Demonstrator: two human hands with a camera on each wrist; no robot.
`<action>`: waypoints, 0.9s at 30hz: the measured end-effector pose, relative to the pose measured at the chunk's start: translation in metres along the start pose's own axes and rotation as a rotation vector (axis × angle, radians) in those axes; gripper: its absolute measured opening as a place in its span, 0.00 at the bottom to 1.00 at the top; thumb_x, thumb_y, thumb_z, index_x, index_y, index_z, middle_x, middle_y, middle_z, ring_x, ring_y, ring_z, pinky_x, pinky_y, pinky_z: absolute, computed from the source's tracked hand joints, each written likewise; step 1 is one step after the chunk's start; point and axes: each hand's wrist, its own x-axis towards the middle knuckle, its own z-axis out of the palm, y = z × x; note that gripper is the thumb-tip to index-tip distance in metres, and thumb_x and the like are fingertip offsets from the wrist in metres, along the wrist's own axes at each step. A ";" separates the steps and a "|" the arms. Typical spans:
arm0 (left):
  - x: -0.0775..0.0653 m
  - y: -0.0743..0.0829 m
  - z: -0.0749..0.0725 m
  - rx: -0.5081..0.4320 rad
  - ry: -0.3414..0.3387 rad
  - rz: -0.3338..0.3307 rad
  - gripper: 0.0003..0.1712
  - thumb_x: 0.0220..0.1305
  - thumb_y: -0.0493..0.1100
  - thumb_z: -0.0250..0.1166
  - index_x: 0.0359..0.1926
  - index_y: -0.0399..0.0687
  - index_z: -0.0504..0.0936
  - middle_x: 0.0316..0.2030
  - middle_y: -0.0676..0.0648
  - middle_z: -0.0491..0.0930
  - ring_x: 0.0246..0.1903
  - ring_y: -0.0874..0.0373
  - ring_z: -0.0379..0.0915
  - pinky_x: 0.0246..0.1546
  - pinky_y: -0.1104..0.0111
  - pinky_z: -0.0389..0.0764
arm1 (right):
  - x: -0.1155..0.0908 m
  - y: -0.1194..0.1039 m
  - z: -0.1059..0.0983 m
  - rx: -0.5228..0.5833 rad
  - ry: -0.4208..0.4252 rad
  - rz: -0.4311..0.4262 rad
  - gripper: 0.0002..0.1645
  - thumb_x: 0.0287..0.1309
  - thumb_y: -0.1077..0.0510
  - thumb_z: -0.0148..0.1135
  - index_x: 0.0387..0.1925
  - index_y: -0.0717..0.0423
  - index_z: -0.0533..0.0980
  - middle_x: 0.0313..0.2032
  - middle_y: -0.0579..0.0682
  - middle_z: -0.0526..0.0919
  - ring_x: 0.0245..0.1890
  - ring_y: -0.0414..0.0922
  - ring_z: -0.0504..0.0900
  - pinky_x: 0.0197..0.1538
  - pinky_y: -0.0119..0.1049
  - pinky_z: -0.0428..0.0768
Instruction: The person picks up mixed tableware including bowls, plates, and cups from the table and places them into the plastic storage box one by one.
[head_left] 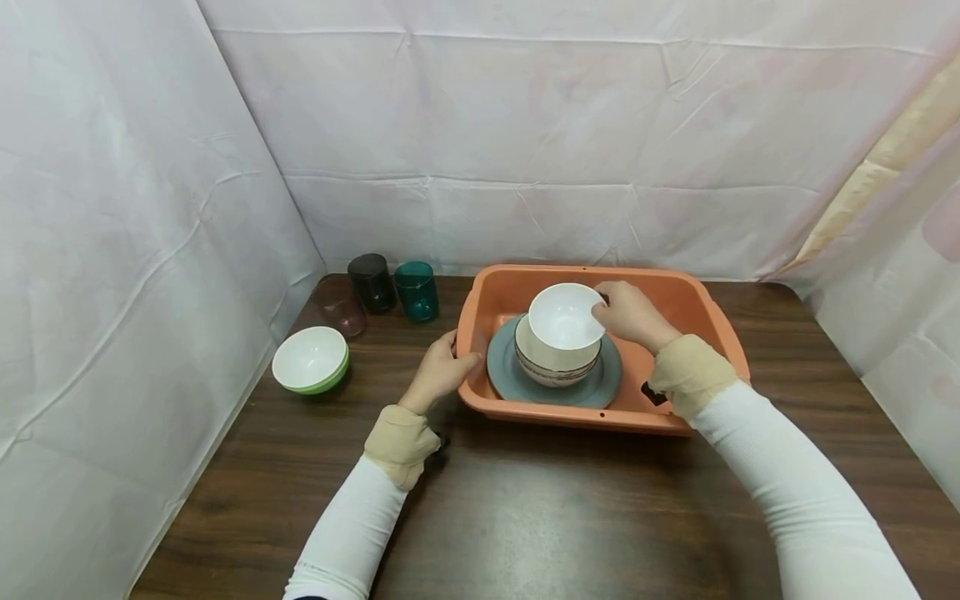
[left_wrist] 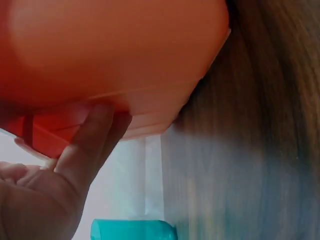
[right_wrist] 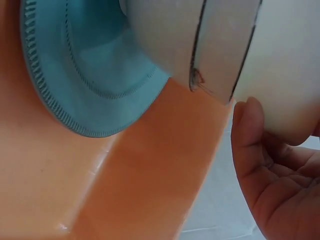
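My right hand (head_left: 628, 312) pinches the rim of a white bowl (head_left: 564, 312), which tilts over a patterned bowl stack (head_left: 551, 373). In the right wrist view, the thumb and fingers hold the white bowl (right_wrist: 287, 55) right at the dark-edged rim of the stack (right_wrist: 165, 35). Beneath the stack lies a blue-grey plate (head_left: 506, 379) with a ridged edge, inside an orange plastic basin (head_left: 585, 415). My left hand (head_left: 438, 373) grips the basin's left rim, thumb on top. From the left wrist view, its fingers (left_wrist: 90, 145) reach under that rim.
Left of the basin stand a teal glass (head_left: 417, 292), a dark glass (head_left: 372, 283) and a reddish clear glass (head_left: 341, 307). White bowls with a green outside (head_left: 311, 360) sit near the table's left edge. White cloth walls (head_left: 525, 150) border the wooden table (head_left: 562, 517).
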 end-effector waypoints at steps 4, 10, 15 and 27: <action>0.016 -0.020 0.002 -0.017 0.029 -0.049 0.39 0.72 0.45 0.70 0.80 0.35 0.74 0.57 0.39 0.92 0.49 0.52 0.93 0.47 0.61 0.94 | 0.004 0.005 0.005 -0.018 -0.017 -0.010 0.19 0.73 0.58 0.54 0.55 0.58 0.86 0.38 0.56 0.86 0.31 0.53 0.79 0.33 0.44 0.77; 0.038 -0.057 0.003 -0.080 0.041 -0.075 0.38 0.71 0.47 0.73 0.78 0.42 0.77 0.55 0.44 0.93 0.49 0.51 0.94 0.47 0.57 0.95 | 0.007 0.003 0.015 -0.066 -0.031 -0.037 0.18 0.72 0.61 0.52 0.50 0.58 0.87 0.40 0.56 0.87 0.35 0.53 0.80 0.38 0.47 0.78; 0.038 -0.057 0.006 -0.079 0.053 -0.076 0.37 0.71 0.46 0.72 0.78 0.43 0.77 0.56 0.43 0.93 0.49 0.51 0.94 0.48 0.57 0.95 | 0.006 0.000 0.022 -0.074 -0.035 -0.037 0.25 0.72 0.60 0.52 0.62 0.64 0.86 0.56 0.64 0.90 0.52 0.60 0.88 0.54 0.58 0.87; 0.013 -0.019 0.008 -0.010 0.065 -0.059 0.39 0.75 0.45 0.68 0.81 0.35 0.72 0.60 0.36 0.90 0.49 0.52 0.93 0.46 0.60 0.95 | 0.004 -0.012 0.028 -0.087 -0.042 0.003 0.23 0.74 0.59 0.60 0.65 0.64 0.82 0.59 0.67 0.88 0.61 0.65 0.86 0.62 0.64 0.85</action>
